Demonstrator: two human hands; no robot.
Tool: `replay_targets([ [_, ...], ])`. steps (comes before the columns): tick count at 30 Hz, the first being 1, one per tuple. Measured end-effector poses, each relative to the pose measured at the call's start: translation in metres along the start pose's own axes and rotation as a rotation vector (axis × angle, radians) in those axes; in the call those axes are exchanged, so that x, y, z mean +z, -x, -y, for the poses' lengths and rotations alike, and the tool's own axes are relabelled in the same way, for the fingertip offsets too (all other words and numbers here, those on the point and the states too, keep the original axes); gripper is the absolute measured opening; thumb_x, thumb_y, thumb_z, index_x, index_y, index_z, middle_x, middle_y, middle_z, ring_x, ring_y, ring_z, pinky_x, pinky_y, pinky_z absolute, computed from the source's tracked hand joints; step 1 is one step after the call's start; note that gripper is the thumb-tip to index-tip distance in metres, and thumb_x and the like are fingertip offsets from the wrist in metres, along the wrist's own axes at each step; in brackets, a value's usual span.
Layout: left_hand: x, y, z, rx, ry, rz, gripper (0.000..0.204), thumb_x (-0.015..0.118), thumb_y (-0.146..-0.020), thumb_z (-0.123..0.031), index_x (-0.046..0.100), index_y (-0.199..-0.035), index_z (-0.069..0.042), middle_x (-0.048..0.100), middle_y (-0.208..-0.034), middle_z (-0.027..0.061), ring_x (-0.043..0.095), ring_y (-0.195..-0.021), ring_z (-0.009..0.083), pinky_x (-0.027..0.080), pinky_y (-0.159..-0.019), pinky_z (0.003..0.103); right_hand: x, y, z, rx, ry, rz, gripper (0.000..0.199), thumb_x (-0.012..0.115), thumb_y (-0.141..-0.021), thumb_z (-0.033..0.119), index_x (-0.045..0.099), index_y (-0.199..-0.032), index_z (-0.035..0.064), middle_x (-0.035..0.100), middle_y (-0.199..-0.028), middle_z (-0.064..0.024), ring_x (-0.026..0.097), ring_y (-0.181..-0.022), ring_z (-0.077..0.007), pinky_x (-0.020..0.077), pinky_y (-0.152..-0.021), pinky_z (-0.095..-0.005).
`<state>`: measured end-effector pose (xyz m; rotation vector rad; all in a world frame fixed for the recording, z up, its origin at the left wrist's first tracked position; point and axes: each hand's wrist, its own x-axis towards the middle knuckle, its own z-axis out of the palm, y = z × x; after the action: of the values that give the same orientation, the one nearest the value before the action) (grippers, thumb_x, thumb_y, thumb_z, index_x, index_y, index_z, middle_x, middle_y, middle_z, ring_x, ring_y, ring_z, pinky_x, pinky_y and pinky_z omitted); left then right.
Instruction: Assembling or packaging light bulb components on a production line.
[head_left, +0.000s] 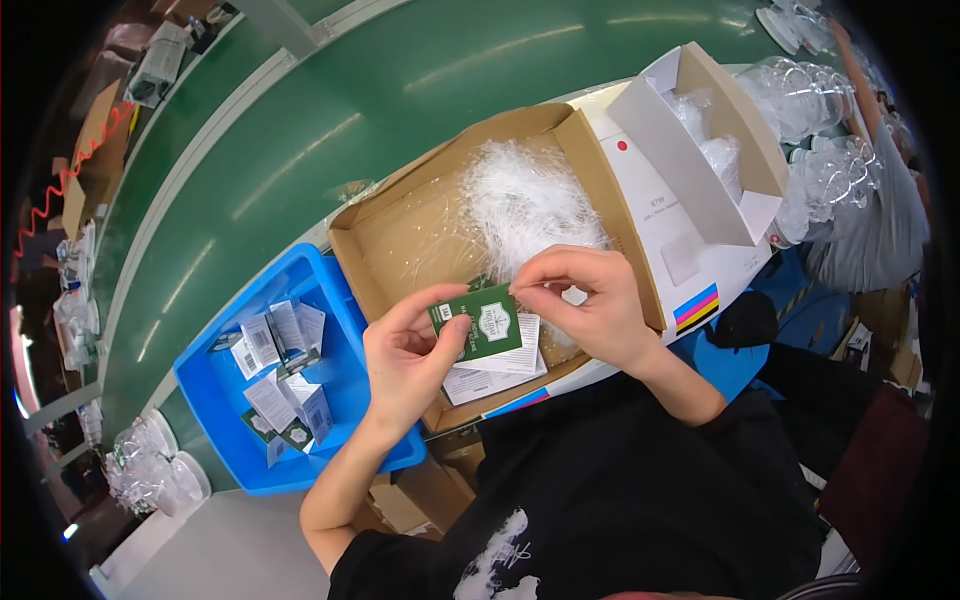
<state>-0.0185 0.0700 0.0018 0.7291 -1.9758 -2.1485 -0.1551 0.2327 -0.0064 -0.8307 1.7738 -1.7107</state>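
Both hands meet over the open cardboard box (400, 245). The left hand (405, 355) pinches a small green packet (487, 322) at its left edge, thumb on the front face, fingers closed behind it. The right hand (585, 300) grips the packet's upper right corner between thumb and forefinger — the remaining fingers curl above. The packet is held upright, clear of the box floor, front label facing the camera.

Just below the packet, white paper slips (500, 372) lie flat in the box near its front wall. Behind the hands, a heap of clear plastic wrappers (525, 195) fills the middle of the box.

To the left, touching the box's corner, a blue bin (215, 385) holds a loose scatter of small packets (280, 375) — mostly white backs up, a few green. To the right, a white carton (700, 170) stands open with plastic bags inside. A green conveyor belt (330, 110) runs past the far side. Another person in a grey sleeve (885, 215) works at upper right.
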Motion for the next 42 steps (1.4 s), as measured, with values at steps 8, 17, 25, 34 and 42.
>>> replay_targets([
  [8, 0.001, 0.000, -0.001, 0.029, 0.060, 0.037, 0.028, 0.060, -0.087, 0.005, 0.057, -0.114, 0.005, 0.068, -0.091, 0.0072, 0.062, -0.079, 0.0053, 0.050, -0.062, 0.018, 0.004, -0.003, 0.000, -0.197, 0.238, -0.058, 0.011, 0.069, -0.075, -0.007, 0.066, -0.084, -0.0016, 0.065, -0.085, -0.0075, 0.059, -0.068, -0.0121, 0.0469, -0.060, -0.0229],
  [17, -0.001, 0.000, 0.001, 0.008, 0.031, 0.054, 0.028, 0.059, -0.086, 0.006, 0.056, -0.114, 0.006, 0.067, -0.094, 0.0084, 0.063, -0.082, 0.0086, 0.051, -0.069, 0.020, 0.007, -0.003, -0.009, -0.386, 0.400, -0.075, 0.014, 0.069, -0.073, -0.008, 0.065, -0.084, -0.0009, 0.063, -0.087, -0.0083, 0.062, -0.071, -0.0166, 0.0502, -0.061, -0.0256],
  [25, -0.004, -0.003, 0.001, 0.025, 0.067, 0.074, 0.026, 0.060, -0.088, 0.004, 0.057, -0.114, 0.004, 0.068, -0.093, 0.0065, 0.062, -0.078, 0.0054, 0.048, -0.061, 0.017, 0.008, -0.003, -0.007, -0.445, 0.420, -0.096, 0.017, 0.069, -0.072, -0.010, 0.065, -0.085, -0.0008, 0.063, -0.087, -0.0093, 0.063, -0.074, -0.0195, 0.0516, -0.063, -0.0265],
  [34, -0.007, 0.001, 0.003, -0.001, 0.052, 0.082, 0.026, 0.059, -0.087, 0.005, 0.055, -0.113, 0.005, 0.067, -0.095, 0.0089, 0.063, -0.083, 0.0088, 0.051, -0.070, 0.020, 0.014, 0.001, -0.011, -0.444, 0.372, -0.131, 0.017, 0.069, -0.071, -0.011, 0.064, -0.085, -0.0015, 0.064, -0.089, -0.0107, 0.064, -0.073, -0.0202, 0.0517, -0.062, -0.0267],
  [42, -0.003, -0.007, -0.001, 0.039, 0.095, 0.073, 0.025, 0.061, -0.086, 0.004, 0.059, -0.111, 0.002, 0.067, -0.088, 0.0029, 0.057, -0.069, 0.0008, 0.041, -0.053, 0.014, 0.012, -0.002, -0.005, -0.422, 0.427, -0.094, 0.017, 0.070, -0.072, -0.006, 0.065, -0.085, 0.0024, 0.064, -0.090, -0.0092, 0.064, -0.072, -0.0216, 0.0516, -0.062, -0.0276],
])
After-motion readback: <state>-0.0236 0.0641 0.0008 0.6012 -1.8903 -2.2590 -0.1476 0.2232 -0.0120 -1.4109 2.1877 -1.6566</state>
